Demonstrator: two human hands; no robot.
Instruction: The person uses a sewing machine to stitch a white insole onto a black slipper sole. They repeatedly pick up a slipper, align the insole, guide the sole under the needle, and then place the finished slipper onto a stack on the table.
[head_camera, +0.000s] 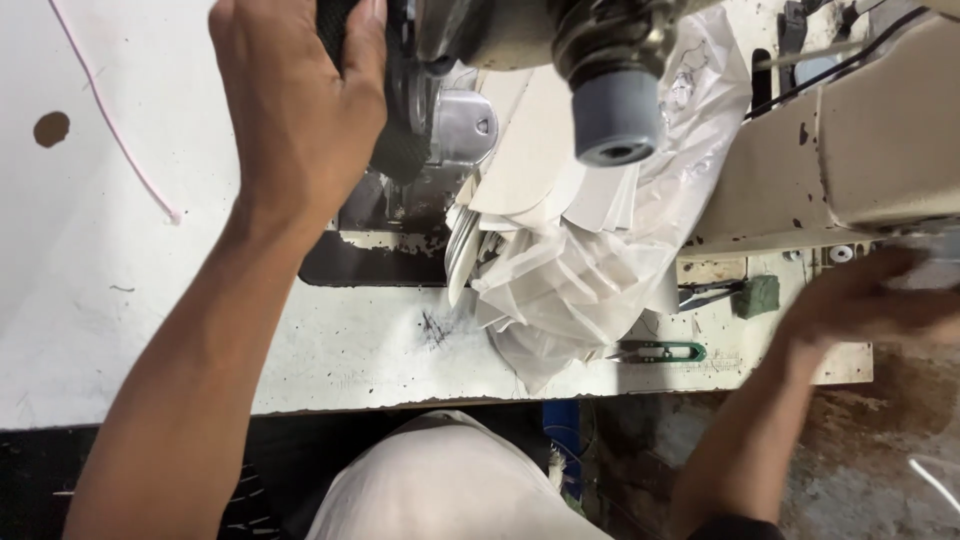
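Cream-painted and chipped, the sewing machine (850, 150) fills the top of the view over a scuffed white table (150, 340), and the work looks to be at the point of feeding cloth under the needle end. Beside the machine sits a crumpled clear bag (590, 280) of pale cut pieces (540, 160), stacked just right of the metal plate (400, 215). At the top left the left hand (300, 110) lies fingers-together, curled down over a strip of black fabric (400, 150) by the presser area, pressing it rather than pinching it as far as I can judge. The right hand (870, 300) is blurred at the machine's right end; whether it grips anything I cannot tell. A sensible next move would need the fabric held flat and lined up. Green snips (660, 351) lie near the table's front edge, below the bag, and a thin pink thread (110, 120) trails across the left.
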